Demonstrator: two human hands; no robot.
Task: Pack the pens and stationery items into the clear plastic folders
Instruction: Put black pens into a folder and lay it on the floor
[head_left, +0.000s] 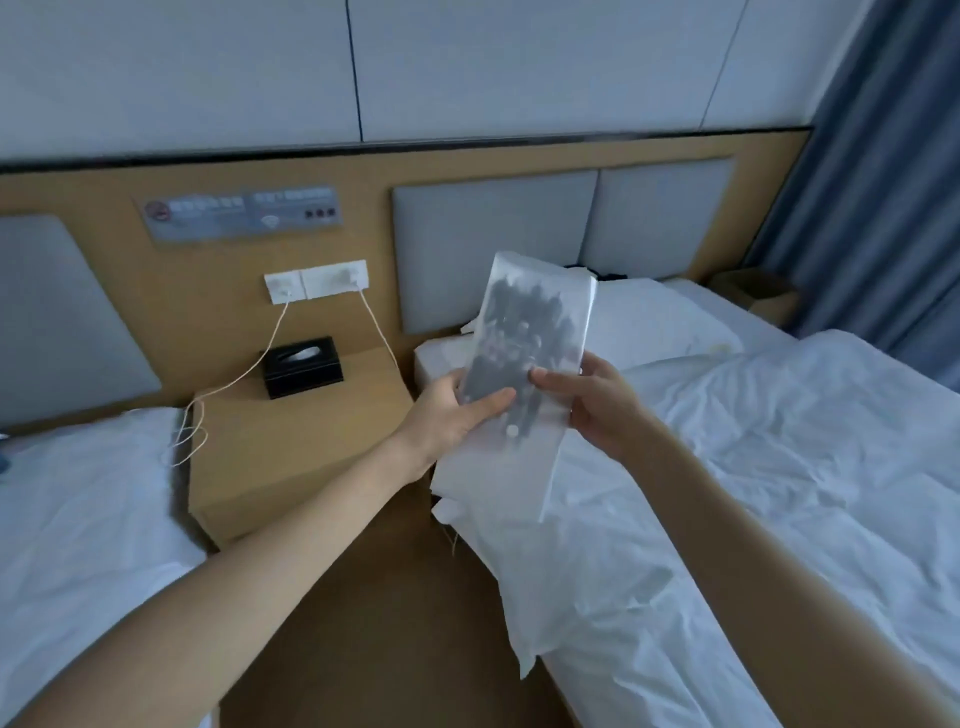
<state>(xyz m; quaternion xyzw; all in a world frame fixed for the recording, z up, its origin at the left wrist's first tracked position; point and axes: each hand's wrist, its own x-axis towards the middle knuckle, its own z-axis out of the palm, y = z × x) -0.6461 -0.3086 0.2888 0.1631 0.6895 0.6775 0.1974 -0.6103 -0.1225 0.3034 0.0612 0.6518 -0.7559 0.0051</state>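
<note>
Both hands are holding a clear folder (530, 353) upright above the bed's (779, 467) near left edge: left hand (447, 415) is gripping its lower left side, right hand (592, 405) is pinching its right edge. Dark pens (524, 332) are showing inside, blurred.

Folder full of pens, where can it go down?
Both hands hold the folder. Bare nightstand top lies in front of the tissue box, right of the cables. The duvet is open too. The pillow end is crowded.
</note>
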